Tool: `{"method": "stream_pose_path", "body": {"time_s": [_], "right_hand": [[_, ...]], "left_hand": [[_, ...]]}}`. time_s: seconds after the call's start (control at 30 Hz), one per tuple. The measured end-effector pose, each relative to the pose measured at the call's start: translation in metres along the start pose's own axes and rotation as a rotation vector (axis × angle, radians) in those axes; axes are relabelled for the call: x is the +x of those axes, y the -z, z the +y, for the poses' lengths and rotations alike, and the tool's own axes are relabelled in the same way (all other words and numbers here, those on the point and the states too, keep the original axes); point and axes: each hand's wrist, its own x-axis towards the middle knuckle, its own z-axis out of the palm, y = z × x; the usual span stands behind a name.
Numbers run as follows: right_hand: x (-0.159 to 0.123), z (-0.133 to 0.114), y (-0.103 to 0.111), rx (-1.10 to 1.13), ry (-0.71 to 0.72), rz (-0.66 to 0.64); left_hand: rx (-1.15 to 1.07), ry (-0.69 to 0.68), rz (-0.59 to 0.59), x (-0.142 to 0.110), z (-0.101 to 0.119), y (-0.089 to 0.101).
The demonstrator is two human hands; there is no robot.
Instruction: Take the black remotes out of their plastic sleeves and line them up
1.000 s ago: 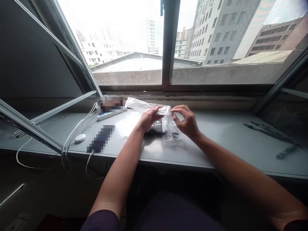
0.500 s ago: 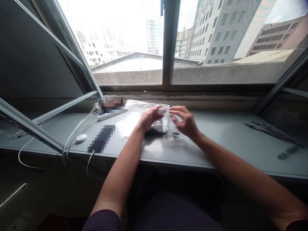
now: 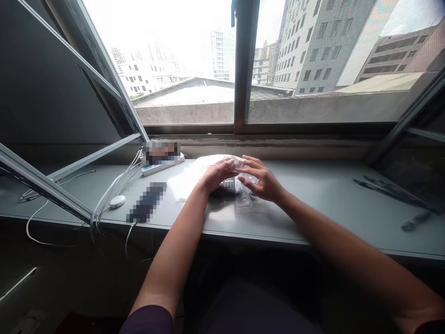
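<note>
My left hand point(image 3: 217, 176) is closed on a clear plastic bag point(image 3: 236, 162), pinching it above the worktop. Facing it from the right is my right hand point(image 3: 260, 180), its fingers stretched out and apart beside the bag's right end. Whether those fingertips touch the plastic I cannot tell. Under the hands lies a dark device with rows of small keys point(image 3: 227, 186), partly covered by my left hand. Another crumpled clear bag point(image 3: 245, 200) rests on the worktop just right of the keys; what it contains is unclear.
A white power strip point(image 3: 163, 164) with a blurred-out thing on it stands back left. Nearer lie a round white puck point(image 3: 117, 201), loose white cables point(image 3: 104, 190) and a pixelated dark object point(image 3: 146, 202). Dark slender items point(image 3: 389, 190) lie far right. A metal frame point(image 3: 69, 195) rises at left.
The bag's long left end has swung down and back, so it looks shorter and bunched. My right hand has moved slightly left and its fingers have spread from a pinch.
</note>
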Motion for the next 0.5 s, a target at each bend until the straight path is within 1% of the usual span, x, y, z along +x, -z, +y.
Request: {"method": "stream_pose_path", "body": {"time_s": [0.07, 0.2, 0.27, 0.33, 0.4, 0.43, 0.5], "right_hand": [[0.0001, -0.0002, 0.0005, 0.005, -0.013, -0.017], [0.0007, -0.0013, 0.0010, 0.031, -0.024, -0.009], [0.0008, -0.0020, 0.0005, 0.050, -0.012, -0.018], [0.0006, -0.0025, -0.0003, 0.068, -0.009, -0.046], [0.0005, -0.0028, -0.0009, 0.077, -0.037, -0.074], [0.0004, -0.0028, -0.0010, 0.082, -0.059, -0.081], [0.0006, -0.0029, -0.0006, 0.099, -0.104, -0.079]], "left_hand": [[-0.025, -0.004, 0.031, 0.0022, 0.0010, 0.0011], [-0.101, -0.034, 0.152, 0.0071, 0.0050, 0.0047], [-0.122, -0.041, 0.160, 0.0074, 0.0073, 0.0050], [-0.139, -0.028, 0.133, 0.0069, 0.0089, 0.0043], [-0.149, -0.024, 0.123, 0.0070, 0.0093, 0.0044], [-0.155, -0.032, 0.138, 0.0077, 0.0091, 0.0053], [-0.182, -0.061, 0.204, 0.0102, 0.0084, 0.0092]]}}
